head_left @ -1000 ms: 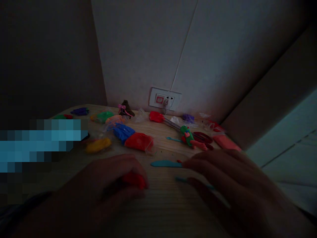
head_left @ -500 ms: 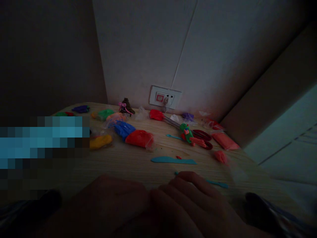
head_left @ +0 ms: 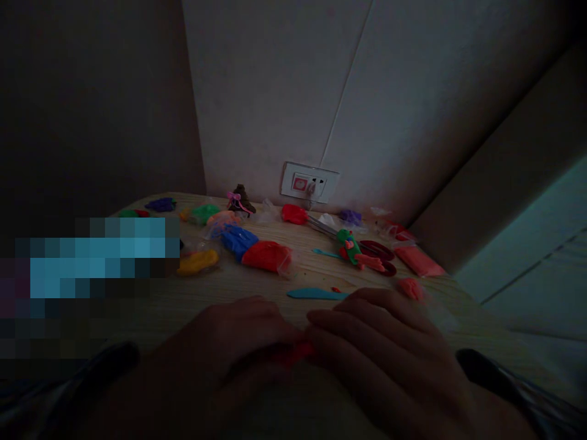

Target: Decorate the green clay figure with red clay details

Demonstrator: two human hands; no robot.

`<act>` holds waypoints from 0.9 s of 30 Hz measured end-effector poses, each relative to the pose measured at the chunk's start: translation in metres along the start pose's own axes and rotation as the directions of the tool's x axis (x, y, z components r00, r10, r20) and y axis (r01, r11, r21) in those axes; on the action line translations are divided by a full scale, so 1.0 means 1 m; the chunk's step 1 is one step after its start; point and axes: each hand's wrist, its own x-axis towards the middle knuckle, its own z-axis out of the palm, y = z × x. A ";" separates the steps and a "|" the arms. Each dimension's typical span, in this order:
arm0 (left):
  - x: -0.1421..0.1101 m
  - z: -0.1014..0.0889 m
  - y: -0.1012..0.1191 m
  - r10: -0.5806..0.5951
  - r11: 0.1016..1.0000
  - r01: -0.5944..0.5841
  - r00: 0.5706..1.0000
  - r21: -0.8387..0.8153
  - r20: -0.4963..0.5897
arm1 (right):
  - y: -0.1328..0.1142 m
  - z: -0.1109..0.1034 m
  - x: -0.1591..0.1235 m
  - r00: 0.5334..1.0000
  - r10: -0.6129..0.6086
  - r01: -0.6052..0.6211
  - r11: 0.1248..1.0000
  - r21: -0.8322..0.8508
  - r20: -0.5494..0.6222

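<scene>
In the dim foreground, my left hand (head_left: 229, 348) and my right hand (head_left: 385, 354) meet over the table. A lump of red modelling clay (head_left: 296, 355) shows between them. The fingers of my left hand are closed round its left side, while my right fingers are pressed together over its right end. Most of the lump is hidden by the hands. Just beyond the fingertips lies a flat blue plastic clay knife (head_left: 316, 294), its right end covered by my right hand. A tiny red bit of clay (head_left: 335, 289) is beside that knife.
Bagged red clay (head_left: 266, 255), blue clay (head_left: 239, 239) and yellow clay (head_left: 198, 261) lie mid-table. Farther right, a green clay figure (head_left: 351, 245) rests by red-handled scissors (head_left: 376, 249). Orange clay packs (head_left: 419, 261) line the right edge. A wall socket (head_left: 310, 182) is behind.
Both hands have moved up and slightly right, with more space between them, and the red clay has come into view. My right hand now covers the small blue tool near it.
</scene>
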 end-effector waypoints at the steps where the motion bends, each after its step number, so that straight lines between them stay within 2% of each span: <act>1: 0.002 -0.006 0.009 -0.041 0.997 0.046 0.995 -0.055 0.086 | 0.000 0.002 -0.001 1.000 -0.003 0.003 1.000 0.012 -0.022; 3: 0.007 -0.016 0.024 -0.095 0.976 0.126 0.981 -0.176 0.171 | 0.001 0.007 -0.002 0.995 -0.014 0.018 0.999 0.038 -0.098; 6: 0.014 -0.018 0.028 -0.175 0.932 0.235 0.959 -0.277 0.223 | 0.000 0.012 -0.005 0.985 -0.045 0.062 0.993 0.096 -0.169; 9: 0.017 -0.014 0.023 -0.279 0.878 0.367 0.915 -0.309 0.293 | -0.005 0.011 -0.007 0.995 0.026 -0.003 0.974 0.226 -0.101; 11: 0.018 -0.013 0.022 -0.318 0.839 0.427 0.888 -0.338 0.331 | -0.009 0.008 -0.009 0.987 0.162 -0.148 0.942 0.301 -0.022; 13: 0.019 -0.013 0.024 -0.333 0.783 0.465 0.874 -0.413 0.353 | -0.012 0.007 -0.010 0.985 0.174 -0.159 0.921 0.356 -0.009; 17: 0.023 -0.013 0.028 -0.315 0.664 0.473 0.879 -0.579 0.358 | -0.013 0.010 -0.010 0.993 0.115 -0.102 0.924 0.367 -0.014; 20: 0.022 -0.012 0.030 -0.205 0.627 0.442 0.888 -0.642 0.411 | -0.010 0.014 -0.009 0.991 0.135 -0.129 0.931 0.341 0.007; 23: 0.019 -0.011 0.031 -0.128 0.641 0.420 0.884 -0.643 0.450 | -0.008 0.020 -0.009 0.985 0.175 -0.163 0.930 0.329 -0.008; 27: 0.016 -0.010 0.032 -0.159 0.726 0.412 0.880 -0.551 0.448 | -0.011 0.028 -0.012 0.983 0.176 -0.142 0.918 0.371 -0.059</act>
